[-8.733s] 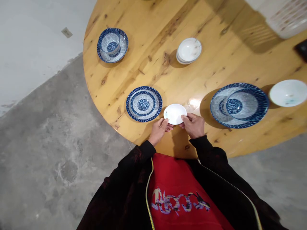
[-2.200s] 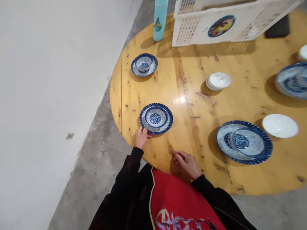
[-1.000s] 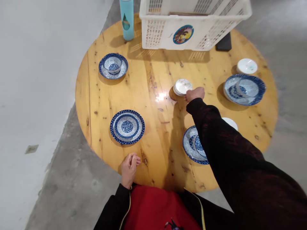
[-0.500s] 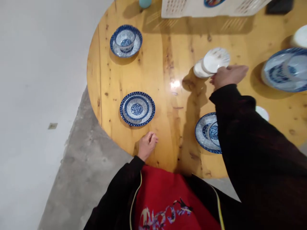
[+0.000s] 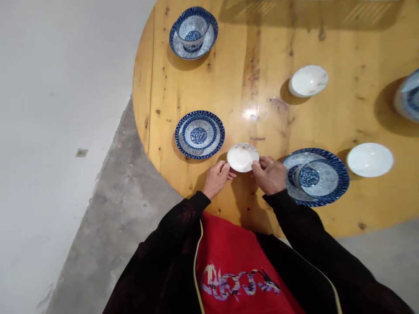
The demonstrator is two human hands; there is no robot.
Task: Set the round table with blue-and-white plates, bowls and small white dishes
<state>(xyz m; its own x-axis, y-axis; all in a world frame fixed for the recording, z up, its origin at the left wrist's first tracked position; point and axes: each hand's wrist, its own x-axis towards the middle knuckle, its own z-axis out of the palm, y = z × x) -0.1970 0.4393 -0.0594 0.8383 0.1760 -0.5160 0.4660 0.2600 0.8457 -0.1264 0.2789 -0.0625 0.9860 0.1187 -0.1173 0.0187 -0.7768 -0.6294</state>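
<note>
Closest in you've got both hands on one small white dish [image 5: 242,157]: the left hand [image 5: 216,178] has a narrow pinch on its left rim, the right hand [image 5: 270,175] does the same on the right, thumb over the edge. So the grip is holding that dish, near the front edge of the table [image 5: 225,194], and it looks lifted a bit, going by the shadow. My worry would be the glaze: thumbs only cover a sliver of rim, so if one side slips, the dish could tip and drop with the near edge not far off. Right knuckles are the other thing, they're right up by the big blue plate [image 5: 342,179], can't tell if touching. A careless swing outward could knock it and rattle the blue bowl [image 5: 309,176] sitting off-centre in it, maybe even shove the lot toward the white bowl [image 5: 369,160] just beside. On the left, the patterned plate [image 5: 198,135] is close enough that the dish could clink and chip against it. Further back, the floral-looking bowl [image 5: 308,81] and the far plate [image 5: 209,41] with its own bowl [image 5: 193,32] are well apart from the hands, so I'd only fret about those on a long reach with a loose cuff.
</note>
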